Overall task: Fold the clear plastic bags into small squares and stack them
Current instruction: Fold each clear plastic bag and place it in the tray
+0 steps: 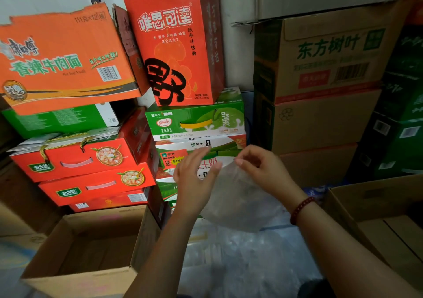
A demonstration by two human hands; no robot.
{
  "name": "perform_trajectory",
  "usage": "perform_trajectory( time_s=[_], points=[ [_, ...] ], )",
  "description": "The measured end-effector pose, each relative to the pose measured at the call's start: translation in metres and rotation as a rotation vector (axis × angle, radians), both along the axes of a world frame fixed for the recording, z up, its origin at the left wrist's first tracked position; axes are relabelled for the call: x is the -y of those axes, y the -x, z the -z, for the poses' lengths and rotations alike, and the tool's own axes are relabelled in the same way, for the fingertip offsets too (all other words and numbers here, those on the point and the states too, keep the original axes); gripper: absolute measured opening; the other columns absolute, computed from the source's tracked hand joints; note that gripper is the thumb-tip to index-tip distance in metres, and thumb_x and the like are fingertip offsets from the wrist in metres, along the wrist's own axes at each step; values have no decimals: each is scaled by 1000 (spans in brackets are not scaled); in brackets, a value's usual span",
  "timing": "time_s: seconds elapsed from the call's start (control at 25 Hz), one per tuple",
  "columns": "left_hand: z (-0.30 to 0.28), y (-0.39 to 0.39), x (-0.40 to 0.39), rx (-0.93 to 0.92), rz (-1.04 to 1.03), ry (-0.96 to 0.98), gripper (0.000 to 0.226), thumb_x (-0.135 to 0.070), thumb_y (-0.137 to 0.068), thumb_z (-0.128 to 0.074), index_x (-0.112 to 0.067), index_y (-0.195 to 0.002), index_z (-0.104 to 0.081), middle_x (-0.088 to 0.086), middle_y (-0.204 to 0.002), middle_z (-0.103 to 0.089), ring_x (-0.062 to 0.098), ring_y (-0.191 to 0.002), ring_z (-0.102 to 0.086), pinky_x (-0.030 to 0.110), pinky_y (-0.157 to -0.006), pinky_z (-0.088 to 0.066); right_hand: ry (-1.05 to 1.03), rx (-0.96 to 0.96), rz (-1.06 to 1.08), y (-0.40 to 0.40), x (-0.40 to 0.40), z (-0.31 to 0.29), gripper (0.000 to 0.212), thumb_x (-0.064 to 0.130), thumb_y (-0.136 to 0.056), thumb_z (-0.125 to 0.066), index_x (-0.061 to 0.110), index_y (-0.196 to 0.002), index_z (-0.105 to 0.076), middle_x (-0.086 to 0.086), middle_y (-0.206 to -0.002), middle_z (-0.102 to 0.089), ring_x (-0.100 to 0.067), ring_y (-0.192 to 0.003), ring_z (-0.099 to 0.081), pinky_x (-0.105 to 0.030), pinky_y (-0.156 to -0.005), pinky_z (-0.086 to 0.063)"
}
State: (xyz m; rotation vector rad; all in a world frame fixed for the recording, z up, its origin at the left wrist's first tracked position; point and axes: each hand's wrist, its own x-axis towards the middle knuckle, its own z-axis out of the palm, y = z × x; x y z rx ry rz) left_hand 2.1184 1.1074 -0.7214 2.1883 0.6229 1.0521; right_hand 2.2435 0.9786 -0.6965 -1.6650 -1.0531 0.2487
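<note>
A clear plastic bag (231, 197) hangs in the air at the centre of the head view, crumpled and see-through. My right hand (261, 167) pinches its top corner between thumb and fingers. My left hand (194, 174) lies flat against the bag's left side with its fingers straight and slightly blurred. Below them lies a heap of more clear plastic (240, 263); I cannot tell separate bags in it.
An open brown carton (75, 272) stands at lower left and another open carton (375, 217) at right. Stacked red boxes (91, 178), green milk boxes (194, 123), a red gift bag (174, 43) and brown cartons (320, 119) close off the back.
</note>
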Motion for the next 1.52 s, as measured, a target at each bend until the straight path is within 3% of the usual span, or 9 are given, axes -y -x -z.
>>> perform_trajectory(
  time_s=[0.12,0.2,0.4,0.52,0.6,0.84,1.04,1.24,1.52],
  points=[
    [-6,-3,16,-67,229,226,13,-31,-81,-72,-41,-89,-69,-26,-89,-70,-8,-93,-61,25,-90,-43,-11,22,-96,3,-4,3,5,13,-87,-66,16,-84,-67,0,-85,-63,-10,-80,-60,-20,-72,-47],
    [-11,-3,20,-6,232,329,20,-13,-82,-71,-32,-75,-71,-20,-71,-69,-7,-75,-60,16,-76,-44,-32,-35,-124,2,-2,1,5,17,-88,-64,17,-88,-69,1,-89,-65,-7,-83,-61,-16,-73,-48],
    [-21,8,8,108,160,432,12,-12,-86,-66,-21,-80,-72,-11,-79,-69,-7,-71,-60,7,-69,-43,156,-308,0,-17,13,-8,40,49,-93,-44,25,-122,-58,17,-108,-58,-10,-111,-55,-21,-78,-42],
    [-23,18,-3,187,101,539,9,-19,-88,-64,-20,-86,-73,-5,-84,-70,5,-77,-61,17,-73,-47,429,-408,-54,-32,18,-3,69,70,-83,-31,27,-134,-48,2,-133,-52,-23,-122,-50,-35,-94,-41],
    [-24,23,-10,242,33,587,11,-21,-91,-61,-18,-88,-72,-2,-85,-69,6,-75,-60,18,-68,-47,509,-504,-165,-34,19,-2,76,74,-74,-30,28,-131,-50,-7,-131,-56,-28,-113,-59,-41,-95,-48],
    [-19,28,-26,407,-94,733,15,-28,-92,-60,-19,-88,-72,5,-92,-68,18,-88,-60,35,-85,-49,322,-632,-392,-23,28,-7,53,46,-75,-56,23,-122,-55,-11,-116,-66,-26,-94,-69,-30,-71,-54],
    [-18,28,-32,507,-114,844,15,-25,-94,-58,-18,-94,-71,15,-113,-67,23,-99,-61,42,-100,-47,106,-717,-331,-21,26,-6,45,21,-68,-68,13,-112,-64,-7,-98,-69,-11,-77,-65,-21,-64,-51],
    [-15,30,-37,556,-137,915,18,-25,-93,-59,-14,-102,-70,12,-113,-67,20,-96,-61,41,-101,-47,28,-772,-285,-25,28,-8,18,6,-80,-61,9,-96,-68,-2,-86,-72,-10,-76,-66,-20,-68,-52],
    [-14,34,-41,560,-177,902,23,-28,-94,-57,-10,-105,-68,5,-98,-66,12,-79,-62,32,-90,-50,57,-618,6,-36,36,-10,17,-3,-84,-62,7,-96,-70,-7,-82,-69,-5,-62,-64,-13,-54,-49]
  ],
)
